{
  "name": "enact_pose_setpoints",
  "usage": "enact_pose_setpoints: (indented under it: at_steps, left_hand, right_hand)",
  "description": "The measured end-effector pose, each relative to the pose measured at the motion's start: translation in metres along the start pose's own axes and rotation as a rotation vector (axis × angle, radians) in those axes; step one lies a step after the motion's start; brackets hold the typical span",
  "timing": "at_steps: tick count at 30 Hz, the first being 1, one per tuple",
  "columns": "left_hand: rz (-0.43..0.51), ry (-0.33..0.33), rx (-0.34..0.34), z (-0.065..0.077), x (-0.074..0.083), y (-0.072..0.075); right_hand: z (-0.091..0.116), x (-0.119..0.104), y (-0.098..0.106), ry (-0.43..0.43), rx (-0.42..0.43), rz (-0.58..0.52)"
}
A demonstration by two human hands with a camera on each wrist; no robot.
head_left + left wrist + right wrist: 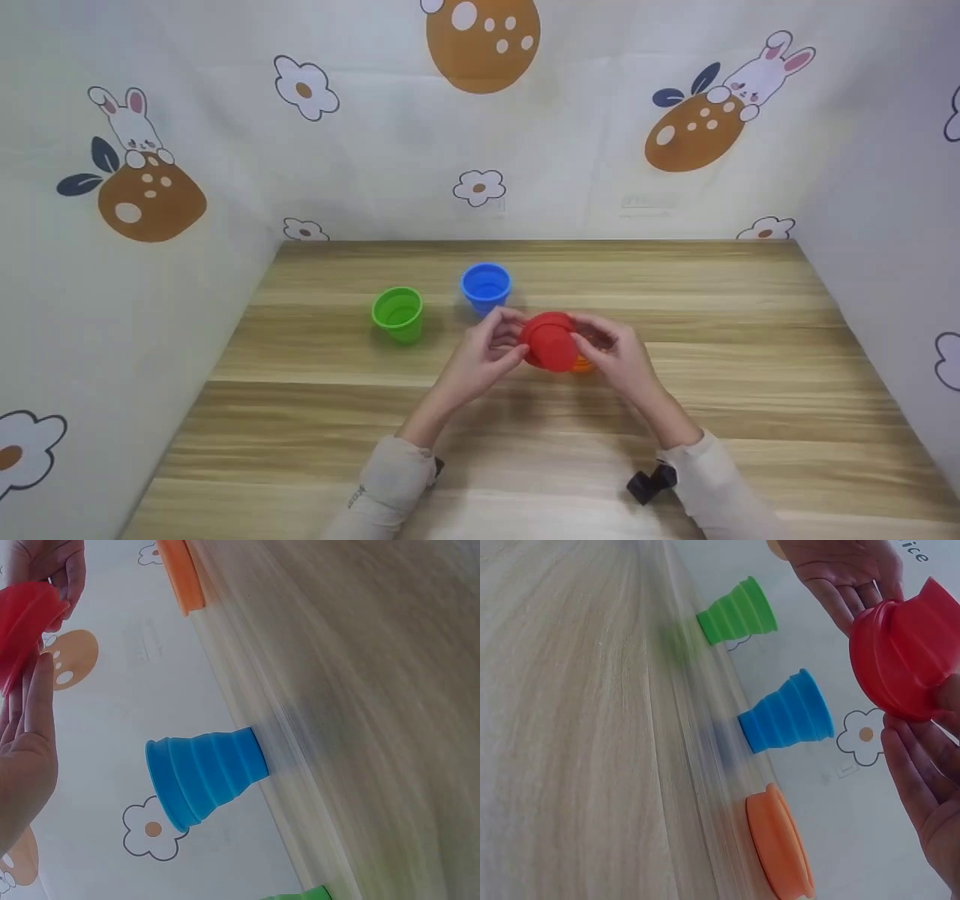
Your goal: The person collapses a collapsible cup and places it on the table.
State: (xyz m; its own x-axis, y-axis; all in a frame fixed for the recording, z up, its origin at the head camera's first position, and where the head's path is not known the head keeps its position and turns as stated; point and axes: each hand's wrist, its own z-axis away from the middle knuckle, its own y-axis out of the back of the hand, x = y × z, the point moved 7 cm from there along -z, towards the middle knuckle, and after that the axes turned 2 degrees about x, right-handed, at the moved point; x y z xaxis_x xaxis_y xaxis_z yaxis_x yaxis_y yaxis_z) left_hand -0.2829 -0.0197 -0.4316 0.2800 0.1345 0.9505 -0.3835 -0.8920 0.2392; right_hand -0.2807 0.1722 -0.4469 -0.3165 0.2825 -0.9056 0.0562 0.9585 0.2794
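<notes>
Above the desk (300,420), between left hand (480,356) and right hand (619,356), sits the red cup (553,346), wide rim lower, narrow end tipped up, its axis crossing the line between the hands. Both pinch its opposite sides, about equally near. Below the right hand, the orange cup (776,844), partly hidden, seems collapsed; the blue cup (486,283) stands beyond the left hand, the green cup (399,315) farther left.

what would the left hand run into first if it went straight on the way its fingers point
The red cup, which the left hand is touching; beyond it the right hand seems next, though depth is hard to judge.
</notes>
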Motion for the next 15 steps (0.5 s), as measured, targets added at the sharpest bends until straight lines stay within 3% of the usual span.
enact_pose_setpoints:
  at_steps: [9, 15]
  left_hand:
    - [-0.028, 0.001, -0.043, -0.0008, 0.0021, -0.0067]
    - [-0.03, 0.012, -0.038, -0.001, 0.0006, -0.0064]
  right_hand:
    - [0.0034, -0.0022, -0.0043, 0.058, -0.084, 0.136]
    - [0.0021, 0.0049, -0.0076, 0.003, -0.173, 0.041]
